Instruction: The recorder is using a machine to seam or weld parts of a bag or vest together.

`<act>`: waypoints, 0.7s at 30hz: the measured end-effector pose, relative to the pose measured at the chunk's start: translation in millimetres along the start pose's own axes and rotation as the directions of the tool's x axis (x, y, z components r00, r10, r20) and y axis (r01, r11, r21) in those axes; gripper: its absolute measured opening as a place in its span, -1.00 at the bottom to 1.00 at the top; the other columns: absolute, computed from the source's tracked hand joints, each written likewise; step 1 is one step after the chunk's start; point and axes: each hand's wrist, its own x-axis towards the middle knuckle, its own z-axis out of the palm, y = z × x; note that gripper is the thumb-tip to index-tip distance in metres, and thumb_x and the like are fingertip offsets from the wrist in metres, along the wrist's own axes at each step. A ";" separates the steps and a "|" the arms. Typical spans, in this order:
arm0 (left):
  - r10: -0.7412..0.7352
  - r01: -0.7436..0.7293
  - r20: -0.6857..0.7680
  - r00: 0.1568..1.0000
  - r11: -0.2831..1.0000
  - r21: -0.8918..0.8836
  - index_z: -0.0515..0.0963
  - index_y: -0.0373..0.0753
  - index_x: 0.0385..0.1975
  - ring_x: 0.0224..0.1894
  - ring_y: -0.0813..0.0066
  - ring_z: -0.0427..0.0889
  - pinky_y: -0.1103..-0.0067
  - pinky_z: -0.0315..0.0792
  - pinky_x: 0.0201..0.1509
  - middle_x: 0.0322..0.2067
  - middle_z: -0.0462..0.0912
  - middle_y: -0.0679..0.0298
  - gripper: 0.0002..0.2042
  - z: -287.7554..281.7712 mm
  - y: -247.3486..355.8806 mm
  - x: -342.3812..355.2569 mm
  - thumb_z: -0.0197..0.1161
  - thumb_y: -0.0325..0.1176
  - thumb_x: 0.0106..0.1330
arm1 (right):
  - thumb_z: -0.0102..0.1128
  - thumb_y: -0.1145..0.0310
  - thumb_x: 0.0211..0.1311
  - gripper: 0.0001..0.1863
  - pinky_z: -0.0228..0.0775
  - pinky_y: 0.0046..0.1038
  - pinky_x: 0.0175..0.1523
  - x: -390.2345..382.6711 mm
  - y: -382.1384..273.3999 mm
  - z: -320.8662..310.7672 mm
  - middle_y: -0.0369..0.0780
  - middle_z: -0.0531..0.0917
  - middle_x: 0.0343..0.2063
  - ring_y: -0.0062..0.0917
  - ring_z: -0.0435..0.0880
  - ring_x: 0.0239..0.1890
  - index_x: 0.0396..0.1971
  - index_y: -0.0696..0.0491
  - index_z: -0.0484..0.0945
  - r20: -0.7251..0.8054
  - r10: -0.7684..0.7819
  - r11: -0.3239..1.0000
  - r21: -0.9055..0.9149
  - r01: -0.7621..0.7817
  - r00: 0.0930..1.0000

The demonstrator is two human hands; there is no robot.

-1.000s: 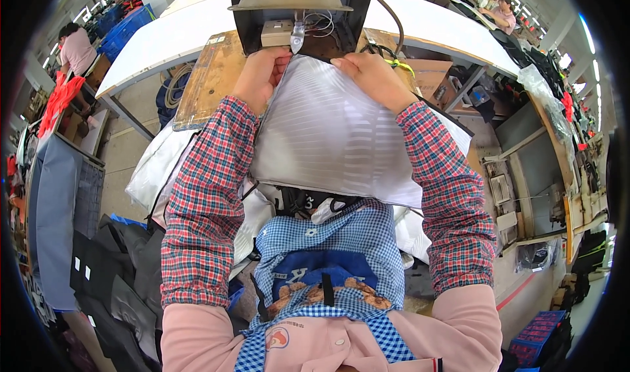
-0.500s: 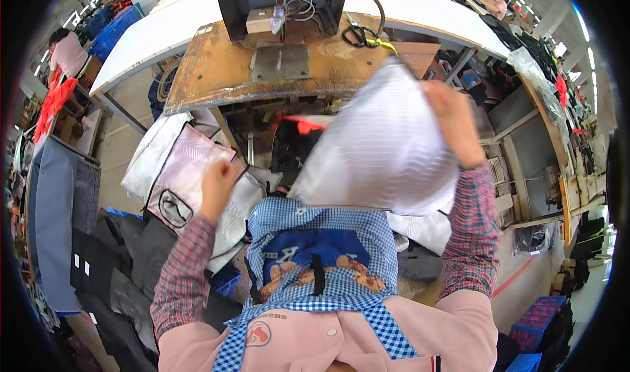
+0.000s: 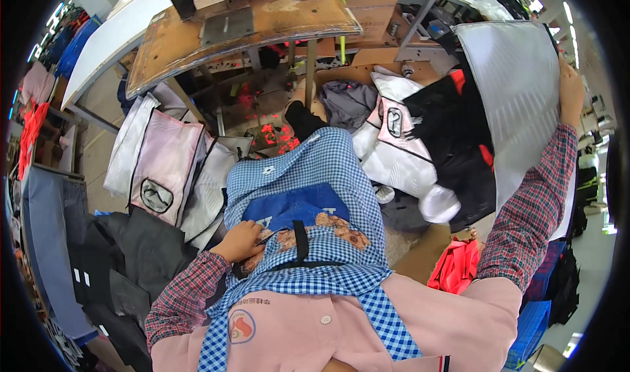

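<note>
My right hand [image 3: 571,95] is raised at the far right, closed on the edge of a silver-white fabric panel [image 3: 515,76]. The panel hangs spread out, its outer edge dark, and black fabric [image 3: 462,126] hangs beside it. My left hand [image 3: 240,242] lies on the blue checked apron [image 3: 289,168] over my lap, its fingers slightly bent and holding nothing I can see. To the left, a pale pink and white sewn piece [image 3: 167,142] with a black-rimmed oval window is draped. A similar pink and white piece [image 3: 397,149] lies right of my knees.
A worn wooden worktable [image 3: 282,27] with a metal plate stands in front. Dark fabric pieces [image 3: 141,247] are heaped at the left. A red bundle [image 3: 456,263] lies near my right elbow, and a blue crate [image 3: 530,329] sits at the lower right.
My right hand has carried the silver-white panel from in front of me to the far right. My left hand has dropped onto my lap. The view has turned rightward.
</note>
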 end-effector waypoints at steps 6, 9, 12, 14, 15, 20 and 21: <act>-0.012 0.049 0.283 0.959 0.991 -0.123 0.53 -0.38 -0.29 -0.25 -0.02 0.58 0.27 0.45 -0.19 -0.35 0.59 -0.05 -0.63 -51.6 -6.3 -4.9 0.31 -0.20 0.01 | -0.22 -0.20 0.37 -0.39 0.45 -0.23 -0.08 -29.1 11.0 -14.7 -0.02 0.67 -0.19 -0.15 0.64 -0.11 -0.04 0.00 0.61 -0.400 0.031 0.999 -0.024 -0.045 0.916; 0.053 0.019 0.286 0.957 0.970 -0.243 0.58 -0.35 -0.30 -0.35 0.10 0.61 0.34 0.46 -0.25 -0.44 0.61 0.01 -0.66 -57.0 -18.5 5.3 0.31 -0.20 0.03 | -0.12 -0.04 0.40 -0.53 0.48 -0.28 -0.17 -66.1 7.0 33.6 -0.07 0.68 -0.27 -0.19 0.66 -0.20 -0.18 0.03 0.63 -0.484 0.102 0.991 0.125 -0.047 0.869; -0.051 0.322 0.518 0.854 0.834 -0.449 0.61 -0.31 -0.24 -0.35 0.47 0.60 0.52 0.46 -0.24 -0.44 0.64 0.19 -0.69 -75.7 -21.0 19.9 0.30 -0.18 0.19 | -0.03 0.22 0.37 -0.67 0.44 -0.35 -0.24 -123.2 -22.0 114.3 -0.10 0.68 -0.41 -0.30 0.65 -0.40 -0.37 0.14 0.62 -0.174 -0.054 0.943 0.314 0.107 0.983; -0.212 0.304 0.219 0.952 0.704 -0.642 0.61 -0.32 -0.24 -0.31 0.57 0.56 0.58 0.44 -0.16 -0.35 0.66 0.25 -0.73 -61.7 -52.1 17.6 0.26 -0.21 0.29 | 0.05 0.16 0.34 -0.64 0.39 -0.48 -0.30 -160.1 -42.7 155.9 -0.18 0.64 -0.56 -0.59 0.57 -0.49 -0.43 0.16 0.61 0.238 -0.139 0.869 0.495 0.003 0.961; -0.298 0.241 0.052 0.953 0.645 -0.725 0.58 -0.34 -0.17 -0.30 0.50 0.57 0.59 0.45 -0.14 -0.37 0.64 0.22 -0.68 -48.1 -70.4 21.3 0.29 -0.20 0.26 | 0.06 0.14 0.33 -0.62 0.38 -0.48 -0.33 -175.0 -48.5 174.1 -0.19 0.62 -0.60 -0.60 0.56 -0.51 -0.45 0.17 0.61 0.294 -0.144 0.852 0.523 -0.032 0.945; -0.498 0.334 -0.278 0.822 0.816 -0.473 0.55 -0.36 -0.22 -0.35 0.48 0.55 0.55 0.44 -0.22 -0.45 0.59 0.24 -0.65 21.8 -111.5 22.7 0.33 -0.16 0.22 | 0.09 0.13 0.31 -0.59 0.38 -0.46 -0.38 -237.8 -107.5 222.5 -0.21 0.60 -0.64 -0.60 0.56 -0.55 -0.47 0.22 0.58 0.537 -0.257 0.770 0.616 -0.166 0.803; -0.549 0.359 -0.249 0.798 0.765 -0.535 0.54 -0.35 -0.28 -0.40 0.49 0.52 0.55 0.42 -0.27 -0.49 0.58 0.25 -0.68 30.3 -113.9 28.8 0.31 -0.17 0.24 | 0.10 0.14 0.30 -0.62 0.38 -0.44 -0.38 -249.2 -110.2 230.9 -0.20 0.61 -0.63 -0.57 0.57 -0.55 -0.47 0.20 0.59 0.562 -0.312 0.755 0.636 -0.158 0.766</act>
